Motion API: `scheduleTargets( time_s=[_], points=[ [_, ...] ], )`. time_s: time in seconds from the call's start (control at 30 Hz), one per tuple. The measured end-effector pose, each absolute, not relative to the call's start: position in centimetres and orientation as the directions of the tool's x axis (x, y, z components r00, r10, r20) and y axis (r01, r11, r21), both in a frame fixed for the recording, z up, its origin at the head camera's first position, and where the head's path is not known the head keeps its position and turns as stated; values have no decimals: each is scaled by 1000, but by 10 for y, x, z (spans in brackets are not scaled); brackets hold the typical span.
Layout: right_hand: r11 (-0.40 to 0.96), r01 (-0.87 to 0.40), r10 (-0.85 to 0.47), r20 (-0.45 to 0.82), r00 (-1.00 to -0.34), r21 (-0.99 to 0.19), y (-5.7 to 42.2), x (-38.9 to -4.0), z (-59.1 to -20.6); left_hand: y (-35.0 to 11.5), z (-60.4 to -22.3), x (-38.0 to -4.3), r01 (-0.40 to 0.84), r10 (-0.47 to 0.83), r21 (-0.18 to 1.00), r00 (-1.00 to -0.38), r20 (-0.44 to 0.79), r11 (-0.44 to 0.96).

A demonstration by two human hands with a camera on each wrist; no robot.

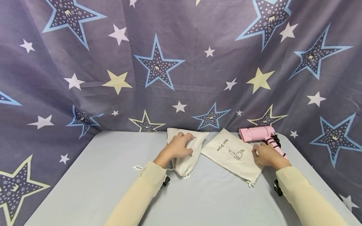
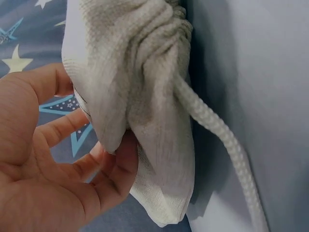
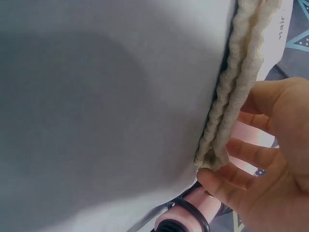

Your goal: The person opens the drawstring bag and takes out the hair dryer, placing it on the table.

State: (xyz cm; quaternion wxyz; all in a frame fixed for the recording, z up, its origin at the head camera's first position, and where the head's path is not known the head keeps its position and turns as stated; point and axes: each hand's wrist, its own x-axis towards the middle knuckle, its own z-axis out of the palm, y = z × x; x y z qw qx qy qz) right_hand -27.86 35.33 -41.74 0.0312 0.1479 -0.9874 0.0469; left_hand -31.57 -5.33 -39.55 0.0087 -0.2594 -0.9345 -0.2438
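Observation:
A bulging white drawstring bag lies near the back of the table, its gathered cloth and cord close up in the left wrist view. My left hand grips it from above, fingers spread and curved, one fingertip tucked into a fold of the cloth. To its right is a flat drawstring bag printed "Hair Dryer" with a dryer drawing. My right hand holds this flat bag by its right edge, with fingers at the ruffled mouth. Just behind that hand lies a pink hair dryer.
The hair dryer's black cord is wound about its handle. Loose white drawstrings trail left of the bulging bag. A pale table reaches back to a star-patterned curtain, which also hangs along both sides.

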Motion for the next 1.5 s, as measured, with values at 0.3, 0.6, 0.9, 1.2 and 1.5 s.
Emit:
scheduleTargets(
  time_s=[0.3,0.6,0.9,1.2,1.5],
  points=[
    [956,-284,-280,62,-958,-69,352,-279,-411,-62,-393,-313,543,529,404,-834,156,736],
    [939,-336,-321,169,-932,-71,334,-272,-405,-71,-395,-303,612,576,273,-791,206,742],
    [928,-357,-334,187,-924,-104,304,-268,-401,-86,-398,-294,700,644,211,-712,281,682],
    [885,-449,-408,257,-876,-123,268,-263,-397,-99,-400,-288,771,714,151,-632,301,618],
    [861,-498,-445,319,-837,-104,229,-251,-394,-106,-400,-279,806,757,102,-585,292,583]
  ],
)
